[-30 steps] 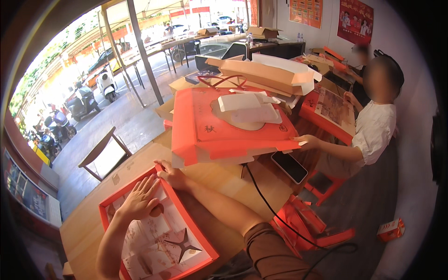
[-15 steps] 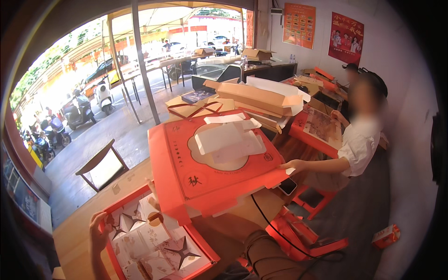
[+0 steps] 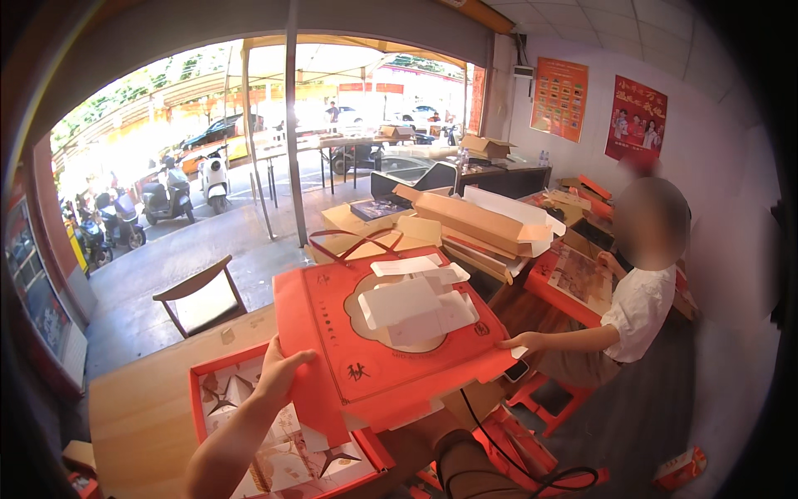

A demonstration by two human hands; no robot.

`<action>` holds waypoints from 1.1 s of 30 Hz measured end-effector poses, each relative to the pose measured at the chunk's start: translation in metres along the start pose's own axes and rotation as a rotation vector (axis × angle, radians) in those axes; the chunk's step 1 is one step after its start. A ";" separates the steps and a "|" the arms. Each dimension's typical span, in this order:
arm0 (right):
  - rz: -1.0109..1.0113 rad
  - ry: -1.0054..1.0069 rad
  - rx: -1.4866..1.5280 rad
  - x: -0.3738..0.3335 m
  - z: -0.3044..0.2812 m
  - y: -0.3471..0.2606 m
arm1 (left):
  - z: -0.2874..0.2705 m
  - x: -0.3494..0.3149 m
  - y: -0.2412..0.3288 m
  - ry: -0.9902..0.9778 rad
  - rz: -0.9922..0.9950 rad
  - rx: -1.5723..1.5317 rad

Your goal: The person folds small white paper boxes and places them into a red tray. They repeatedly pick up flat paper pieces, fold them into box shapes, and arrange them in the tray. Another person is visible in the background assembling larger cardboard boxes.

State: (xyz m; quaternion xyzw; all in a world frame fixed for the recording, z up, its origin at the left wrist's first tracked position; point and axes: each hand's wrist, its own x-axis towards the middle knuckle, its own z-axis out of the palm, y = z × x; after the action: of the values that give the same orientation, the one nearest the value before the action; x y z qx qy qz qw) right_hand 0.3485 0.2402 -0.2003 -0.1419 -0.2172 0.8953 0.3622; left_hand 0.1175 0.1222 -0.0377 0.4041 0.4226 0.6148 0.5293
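Observation:
My left hand (image 3: 284, 373) grips the near left edge of a large flat red gift bag (image 3: 320, 333), with its thumb on top. The bag has dark red handles at its far end and flaps along its near edge. Several small white folded cartons (image 3: 407, 306) lie on it. A co-worker's hand (image 3: 525, 342) holds its right corner. My right forearm (image 3: 411, 437) runs under the bag, and the hand is hidden. Below my left arm is an open red gift box (image 3: 198, 399) with white patterned inserts, partly covered by the bag and my arm.
A wooden table (image 3: 141, 399) carries the open box. Beyond it stands a chair (image 3: 204, 299). Cardboard cartons (image 3: 474, 220) are piled behind the bag. On the right sits the co-worker (image 3: 640, 308) near a red stool (image 3: 553, 403). A black cable (image 3: 490, 432) hangs below the bag.
My left hand has left the open box's edge and taken hold of the bag's left edge. Fingers seen there earlier no longer show. The view has shifted, and the co-worker still holds the bag.

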 end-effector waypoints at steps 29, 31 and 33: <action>-0.044 -0.269 -0.884 0.056 0.141 -0.023 | -0.261 -0.248 0.043 0.472 0.201 0.151; -0.007 -0.292 -1.077 0.053 0.145 -0.019 | -0.267 -0.268 0.040 0.499 0.236 0.164; -0.020 -0.371 -1.225 0.046 0.154 -0.008 | -0.280 -0.289 0.043 0.548 0.252 0.178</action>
State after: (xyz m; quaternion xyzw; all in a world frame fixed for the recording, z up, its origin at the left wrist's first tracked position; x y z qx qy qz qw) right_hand 0.2576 0.2345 -0.0679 -0.1638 -0.7500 0.6151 0.1798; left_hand -0.1273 -0.1942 -0.0996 0.3170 0.5483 0.7222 0.2780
